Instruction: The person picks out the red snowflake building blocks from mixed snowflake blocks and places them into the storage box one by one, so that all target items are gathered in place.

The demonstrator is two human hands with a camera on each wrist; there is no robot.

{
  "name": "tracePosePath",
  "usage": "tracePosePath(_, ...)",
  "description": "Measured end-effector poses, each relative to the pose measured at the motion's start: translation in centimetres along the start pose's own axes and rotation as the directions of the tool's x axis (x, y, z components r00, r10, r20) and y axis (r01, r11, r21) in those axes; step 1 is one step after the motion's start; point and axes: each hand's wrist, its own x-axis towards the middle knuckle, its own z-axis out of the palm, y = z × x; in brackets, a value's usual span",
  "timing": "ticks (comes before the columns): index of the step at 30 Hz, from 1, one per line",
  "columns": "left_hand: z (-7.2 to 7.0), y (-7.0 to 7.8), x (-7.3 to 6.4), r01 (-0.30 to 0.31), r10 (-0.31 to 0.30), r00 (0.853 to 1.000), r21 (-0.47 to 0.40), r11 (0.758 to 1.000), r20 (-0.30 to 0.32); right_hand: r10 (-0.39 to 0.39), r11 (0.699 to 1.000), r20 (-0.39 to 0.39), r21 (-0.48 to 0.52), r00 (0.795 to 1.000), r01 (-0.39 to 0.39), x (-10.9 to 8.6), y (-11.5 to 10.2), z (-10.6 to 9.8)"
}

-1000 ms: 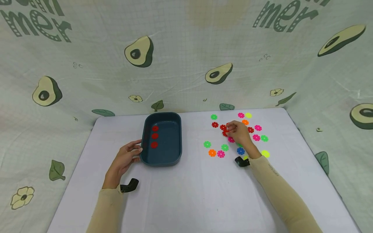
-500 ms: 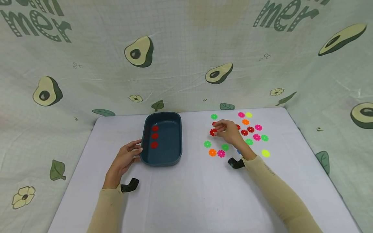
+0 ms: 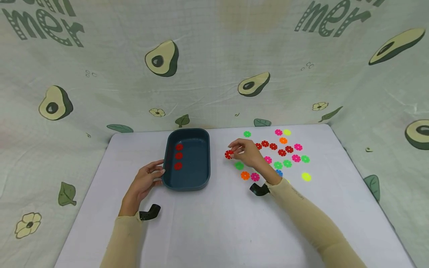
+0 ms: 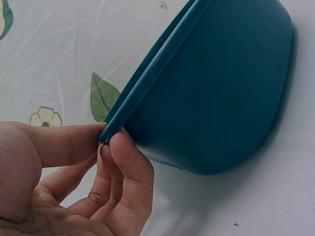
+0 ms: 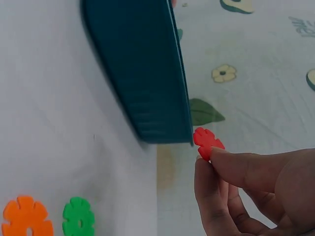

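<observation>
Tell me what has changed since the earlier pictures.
The right hand has moved left toward the dark teal rectangular plastic tray, carrying a pinched red flower-shaped plastic disc. Red discs it had covered on the table now show. The left hand still holds the tray, with the same three red discs inside.

Smooth, faintly glossy plastic is suggested by the teal tray [image 3: 196,167] and the red flower-shaped piece [image 5: 207,138], while matt, finely woven cloth is seen in the white table cover [image 3: 207,227] and creased cloth in the printed backdrop [image 3: 207,70].
</observation>
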Motion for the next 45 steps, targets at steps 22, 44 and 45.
tracePosePath(22, -0.1, -0.1, -0.2, 0.0, 0.0, 1.0, 0.013, 1.0, -0.009, -0.132, 0.991, 0.132, 0.03, 0.982, 0.129, 2.2, -5.1, 6.3)
tracePosePath(44, 0.1, 0.2, -0.2, 0.013, -0.012, 1.0, 0.01, 1.0, -0.022, -0.127, 0.991, 0.323, 0.007, 0.938, 0.132, 4.9, -8.4, 11.2)
tracePosePath(45, 0.2, 0.2, -0.2, 0.012, -0.012, 1.0, 0.012, 1.0, -0.022, -0.119, 0.992, 0.336, 0.0, 0.934, 0.126, 5.0, -8.5, 11.4)
